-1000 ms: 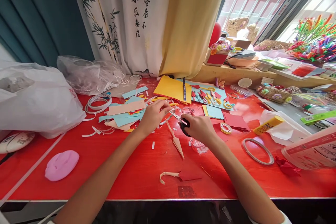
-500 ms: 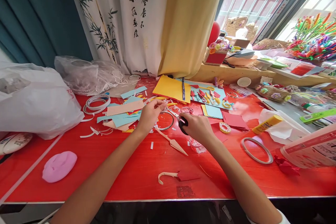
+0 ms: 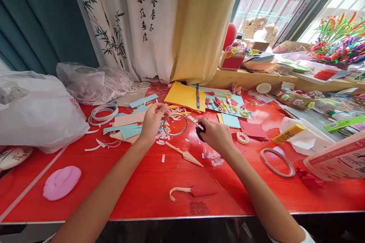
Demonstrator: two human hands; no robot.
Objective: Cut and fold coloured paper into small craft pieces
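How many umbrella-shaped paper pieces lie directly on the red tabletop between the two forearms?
2: a tan piece, nearer the camera than the scissors, and a red piece with a hooked handle, even closer. Both lie uncovered.

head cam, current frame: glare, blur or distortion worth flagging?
Head view: window nearly blown out, upper right; head view: pale sheen on the glossy red table, toward the right; head view: container at the right edge looks stretched, probably wide-angle distortion; head view: scissors in the right hand readable, anything between the left hand's fingertips too small to tell.
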